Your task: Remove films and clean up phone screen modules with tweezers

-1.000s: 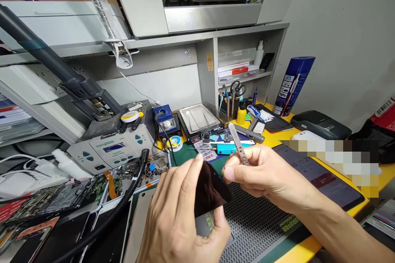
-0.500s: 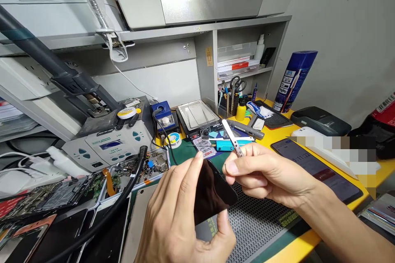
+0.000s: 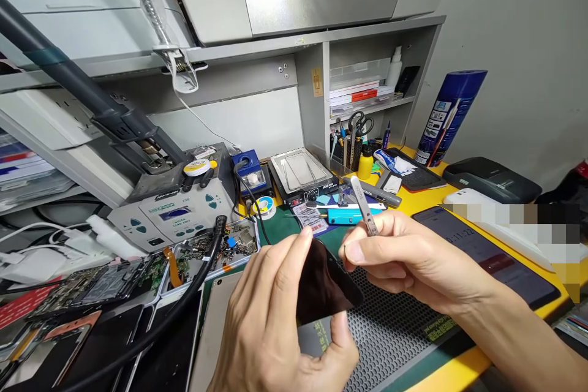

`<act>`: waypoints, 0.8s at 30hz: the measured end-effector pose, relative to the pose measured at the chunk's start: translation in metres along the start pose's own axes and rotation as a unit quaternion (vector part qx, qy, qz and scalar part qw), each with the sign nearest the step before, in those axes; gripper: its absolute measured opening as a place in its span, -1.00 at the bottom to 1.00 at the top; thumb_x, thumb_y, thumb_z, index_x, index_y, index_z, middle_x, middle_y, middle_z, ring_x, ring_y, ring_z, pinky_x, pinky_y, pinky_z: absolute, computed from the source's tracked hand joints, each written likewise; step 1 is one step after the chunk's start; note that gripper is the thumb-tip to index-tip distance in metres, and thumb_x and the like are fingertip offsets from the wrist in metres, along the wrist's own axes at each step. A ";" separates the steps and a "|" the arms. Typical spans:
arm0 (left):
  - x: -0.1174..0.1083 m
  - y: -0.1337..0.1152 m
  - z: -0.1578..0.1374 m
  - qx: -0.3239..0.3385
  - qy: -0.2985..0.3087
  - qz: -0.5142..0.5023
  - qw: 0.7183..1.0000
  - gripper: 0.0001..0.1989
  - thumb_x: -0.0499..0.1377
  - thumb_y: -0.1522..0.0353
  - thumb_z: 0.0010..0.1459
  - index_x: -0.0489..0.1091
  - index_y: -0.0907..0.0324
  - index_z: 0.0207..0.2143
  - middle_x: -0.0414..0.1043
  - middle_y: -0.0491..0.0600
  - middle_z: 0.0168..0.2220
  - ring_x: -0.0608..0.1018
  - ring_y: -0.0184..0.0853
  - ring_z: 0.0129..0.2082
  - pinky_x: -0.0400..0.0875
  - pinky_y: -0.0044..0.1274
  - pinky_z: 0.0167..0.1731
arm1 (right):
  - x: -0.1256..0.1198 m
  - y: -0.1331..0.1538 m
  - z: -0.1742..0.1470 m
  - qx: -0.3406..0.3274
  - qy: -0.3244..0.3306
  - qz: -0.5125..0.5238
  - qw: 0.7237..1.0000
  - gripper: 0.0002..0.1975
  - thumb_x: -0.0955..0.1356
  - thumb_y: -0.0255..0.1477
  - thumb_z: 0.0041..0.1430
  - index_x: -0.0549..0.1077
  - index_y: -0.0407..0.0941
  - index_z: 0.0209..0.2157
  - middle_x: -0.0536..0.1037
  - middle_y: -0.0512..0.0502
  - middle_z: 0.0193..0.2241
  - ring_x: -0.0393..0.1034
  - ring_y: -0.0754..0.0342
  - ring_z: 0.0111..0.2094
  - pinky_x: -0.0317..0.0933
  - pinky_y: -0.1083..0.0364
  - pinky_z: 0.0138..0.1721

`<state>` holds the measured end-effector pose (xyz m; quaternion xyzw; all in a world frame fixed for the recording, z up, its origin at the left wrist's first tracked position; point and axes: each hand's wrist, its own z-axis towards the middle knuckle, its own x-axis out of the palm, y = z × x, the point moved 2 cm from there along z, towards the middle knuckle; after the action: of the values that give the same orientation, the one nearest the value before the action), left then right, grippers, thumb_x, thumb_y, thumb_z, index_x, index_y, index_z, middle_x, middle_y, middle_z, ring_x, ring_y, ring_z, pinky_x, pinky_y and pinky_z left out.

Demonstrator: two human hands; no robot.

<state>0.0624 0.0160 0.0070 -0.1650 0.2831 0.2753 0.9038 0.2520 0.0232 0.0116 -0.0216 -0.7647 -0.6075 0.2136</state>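
Observation:
My left hand (image 3: pixel 275 312) grips a dark, glossy phone (image 3: pixel 326 288) by its edges, fingers along the top and thumb at the lower edge. The phone is tilted, its shiny dark face turned toward my right hand. In my right hand (image 3: pixel 395 251), thumb and fingers pinch a pair of metal tweezers (image 3: pixel 364 207) with small holes along the shank. Their rounded back end points up; the tips are hidden by my fingers. My right fingertips are close to the phone's right edge, and I cannot tell whether they touch it.
A grey perforated mat (image 3: pixel 395 331) lies below my hands. At left are a soldering station (image 3: pixel 169 214), a black hose (image 3: pixel 202 275) and a tray of circuit boards (image 3: pixel 234 239). Ahead lies a turquoise tool (image 3: pixel 351 216). On the right are a phone showing a timer (image 3: pixel 487 257) and a blue spray can (image 3: pixel 450 116).
The view has shifted slightly, so the scene sits a little further right. The tweezers have turned a little in my right fingers. My left hand keeps its hold on the phone.

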 end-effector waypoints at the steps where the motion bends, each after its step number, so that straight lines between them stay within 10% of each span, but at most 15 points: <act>1: 0.000 0.000 0.000 0.002 -0.005 0.003 1.000 -0.37 0.24 0.46 -0.01 0.27 0.36 0.16 0.47 0.20 0.00 0.54 -0.14 -0.01 0.53 -0.33 -0.02 | 0.001 0.001 -0.001 -0.005 -0.005 -0.004 1.000 -0.78 0.53 -0.38 -0.01 0.52 -0.24 -0.51 0.10 0.19 -0.73 -0.17 0.32 -0.68 -0.33 0.19 -0.66; 24: 0.006 0.000 -0.009 -0.077 -0.018 0.038 0.996 -0.29 0.32 0.29 0.04 0.20 0.31 0.21 0.51 0.22 -0.02 0.61 -0.08 -0.07 0.62 -0.30 -0.12 | -0.002 0.002 -0.003 -0.086 0.004 -0.052 0.995 -0.82 0.44 -0.36 0.08 0.49 -0.20 -0.45 0.13 0.16 -0.70 -0.15 0.29 -0.67 -0.27 0.22 -0.66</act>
<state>0.0629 0.0144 -0.0032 -0.2177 0.2509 0.3334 0.8823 0.2548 0.0216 0.0129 0.0021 -0.7090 -0.6812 0.1824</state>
